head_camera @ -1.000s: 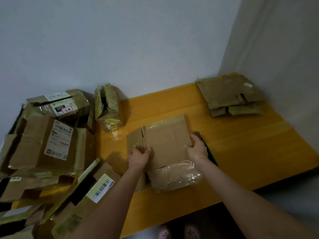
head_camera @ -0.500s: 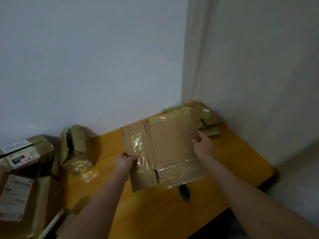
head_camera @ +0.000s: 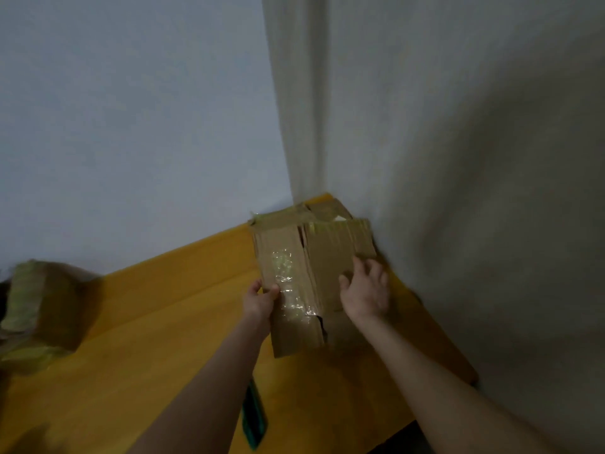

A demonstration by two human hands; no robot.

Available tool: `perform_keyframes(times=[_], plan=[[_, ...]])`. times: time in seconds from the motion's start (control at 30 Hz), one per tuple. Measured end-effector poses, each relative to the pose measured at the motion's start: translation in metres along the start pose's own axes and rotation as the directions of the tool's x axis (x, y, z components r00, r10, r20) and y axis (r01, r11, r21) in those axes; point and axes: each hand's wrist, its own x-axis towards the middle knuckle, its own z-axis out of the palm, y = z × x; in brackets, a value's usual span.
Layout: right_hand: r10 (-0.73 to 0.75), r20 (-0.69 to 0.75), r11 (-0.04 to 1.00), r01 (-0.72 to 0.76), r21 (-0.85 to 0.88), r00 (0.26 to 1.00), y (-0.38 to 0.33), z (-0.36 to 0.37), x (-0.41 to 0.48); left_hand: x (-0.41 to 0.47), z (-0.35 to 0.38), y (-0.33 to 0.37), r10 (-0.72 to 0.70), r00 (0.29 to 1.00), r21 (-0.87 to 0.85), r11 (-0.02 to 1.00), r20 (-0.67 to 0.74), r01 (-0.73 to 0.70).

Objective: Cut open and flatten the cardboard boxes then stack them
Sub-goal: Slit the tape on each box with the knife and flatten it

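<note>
Holds flattened cardboard box over corner stack for aligned stacking, pinching edge with left hand, steadying with right hand, grasp unclear

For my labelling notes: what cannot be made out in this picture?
Head view only.
- Corner stack: mostly under the held cardboard.
- Left hand fingers: behind that cardboard.
- Right hand: grip blurred.
- Boxes at left: blurred, cut by edge.
- Dark green object: blurred, partly behind left forearm.

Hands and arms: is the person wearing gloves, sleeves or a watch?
No. The left hand and right hand are bare, with no gloves or watch showing. Both forearms are bare too; no sleeve reaches into view.
</note>
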Motion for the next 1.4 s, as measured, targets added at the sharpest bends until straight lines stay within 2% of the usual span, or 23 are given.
perform_keyframes(times=[0.2, 0.3, 0.37, 0.4, 0.47, 0.53, 0.6, 0.83, 1.03, 1.13, 1.27, 1.4], plan=[[-0.081, 0.278, 0.988, 0.114, -0.105, 0.957, 0.017, 0.023, 0.009, 0.003, 0.052, -0.018, -0.029, 0.998, 0.245, 0.97, 0.049, 0.017], [-0.072, 0.343, 0.988, 0.113, -0.101, 0.937, 0.018, 0.03, 0.01, 0.007, 0.045, -0.026, 0.023, 0.997, 0.425, 0.904, 0.078, -0.054], [-0.089, 0.336, 0.987, 0.127, -0.095, 0.938, 0.011, 0.032, 0.009, 0.006, 0.034, -0.025, 0.094, 0.992, 0.65, 0.75, 0.081, -0.125], [-0.107, 0.321, 0.986, 0.142, -0.088, 0.941, 0.005, 0.033, 0.007, 0.003, 0.028, -0.021, 0.132, 0.987, 0.779, 0.608, 0.09, -0.153], [-0.161, 0.298, 0.979, 0.191, -0.072, 0.941, -0.011, 0.037, 0.002, -0.004, 0.012, -0.016, 0.207, 0.971, 0.916, 0.354, 0.123, -0.191], [-0.233, 0.295, 0.964, 0.261, -0.057, 0.927, -0.033, 0.042, -0.005, -0.012, -0.008, -0.009, 0.226, 0.968, 0.955, 0.248, 0.108, -0.164], [-0.306, 0.301, 0.94, 0.336, -0.054, 0.903, -0.06, 0.049, -0.016, -0.021, -0.032, -0.002, 0.238, 0.968, 0.972, 0.198, 0.081, -0.13], [-0.491, 0.351, 0.851, 0.525, -0.004, 0.798, -0.166, 0.074, -0.087, -0.058, -0.158, 0.028, 0.328, 0.939, 0.973, 0.228, -0.102, 0.026], [-0.602, 0.372, 0.773, 0.633, 0.046, 0.707, -0.241, 0.105, -0.166, -0.084, -0.275, 0.03, 0.386, 0.904, 0.962, 0.26, -0.184, 0.085], [-0.612, 0.363, 0.762, 0.646, 0.037, 0.702, -0.273, 0.131, -0.206, -0.085, -0.329, 0.027, 0.393, 0.903, 0.962, 0.262, -0.176, 0.073], [-0.563, 0.363, 0.804, 0.594, 0.034, 0.742, -0.309, 0.172, -0.264, -0.086, -0.4, 0.019, 0.411, 0.906, 0.964, 0.264, -0.099, -0.014], [-0.494, 0.438, 0.849, 0.526, 0.055, 0.751, -0.332, 0.21, -0.334, -0.096, -0.466, 0.009, 0.384, 0.923, 0.967, 0.237, -0.008, -0.09]])
